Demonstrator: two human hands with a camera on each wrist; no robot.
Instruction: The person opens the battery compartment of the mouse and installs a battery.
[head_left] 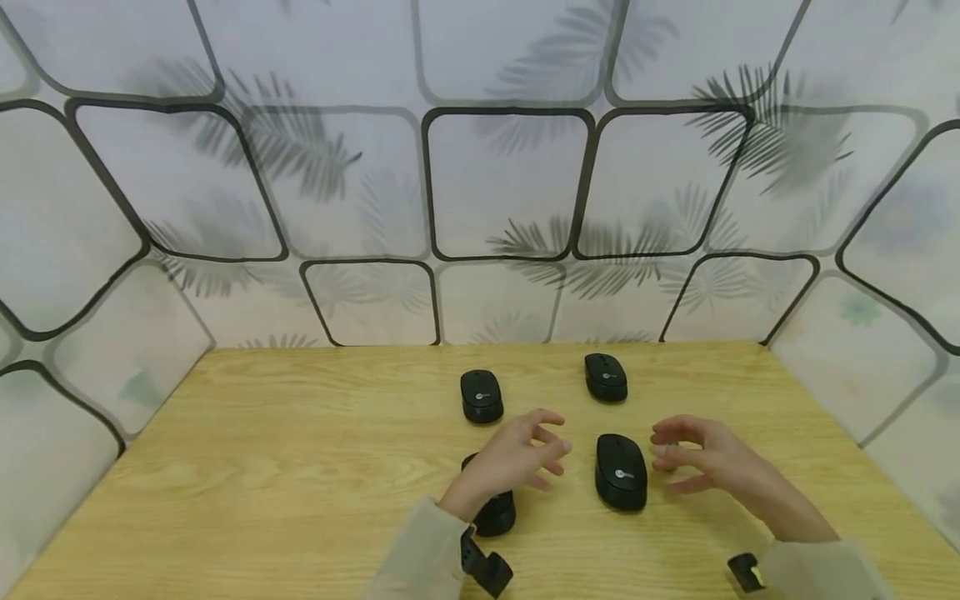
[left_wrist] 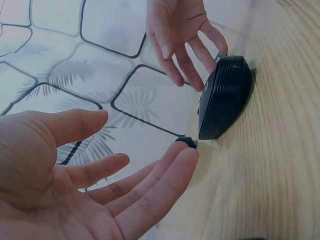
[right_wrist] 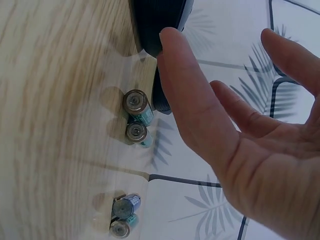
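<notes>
A black computer mouse (head_left: 621,472) lies on the wooden table between my two hands. Just left of it, my left hand (head_left: 513,457) is held above the table with fingers loosely spread, holding nothing. To the mouse's right hovers my right hand (head_left: 712,458), fingers slightly bent and nothing in its grasp. Another mouse (head_left: 495,518) is partly hidden beneath the left hand and wrist. In the right wrist view, small cylindrical batteries stand or lie in two pairs, one pair (right_wrist: 137,115) nearer the mouse and another pair (right_wrist: 125,215) farther off. The right hand mostly hides them in the head view.
Two more black mice lie farther back, one at left (head_left: 482,396) and one at right (head_left: 606,377). Patterned cloth walls (head_left: 510,183) enclose the wooden table (head_left: 262,467) at the back and sides. A black band with a small device (head_left: 487,567) is on the left wrist.
</notes>
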